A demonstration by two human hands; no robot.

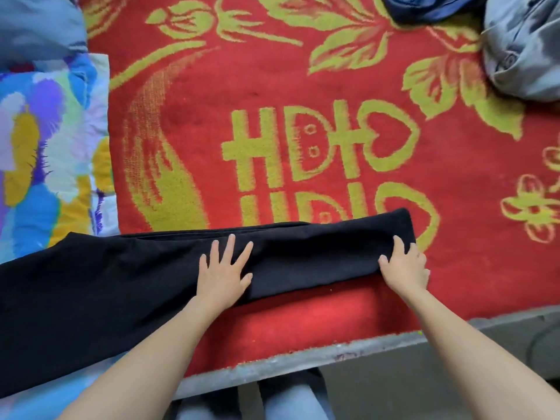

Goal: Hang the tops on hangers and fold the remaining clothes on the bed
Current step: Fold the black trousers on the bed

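1. Garment (136, 283), black, probably trousers: laid flat across the lower half of the frame on the red blanket (272, 86). Wide end running off the lower left over the quilt (45, 147), narrow end right of centre.
2. Left hand (222, 268): flat, fingers spread, palm pressing the cloth near its middle, gripping nothing.
3. Right hand (404, 266): laid over the narrow end, thumb and forefinger on top, other fingers bent at the end edge. Cannot tell whether any cloth is pinched.
4. Step in hand, as a judgement: smoothing the length before a cross fold.
5. Keep the left palm down as an anchor and stroke outward with the right, pushing creases off the end.
6. Square up the layered edges along the upper side, which look slightly offset, before folding.
7. Take both layers at the narrow end together, then carry them toward the left of the frame, creasing at the left hand's line.
8. Keep the cloth back from the bed rail (303, 359) at the bottom.
9. Grey heap (521, 56), upper right, and dark blue piece (430, 7), top edge: well apart, not yet folded.
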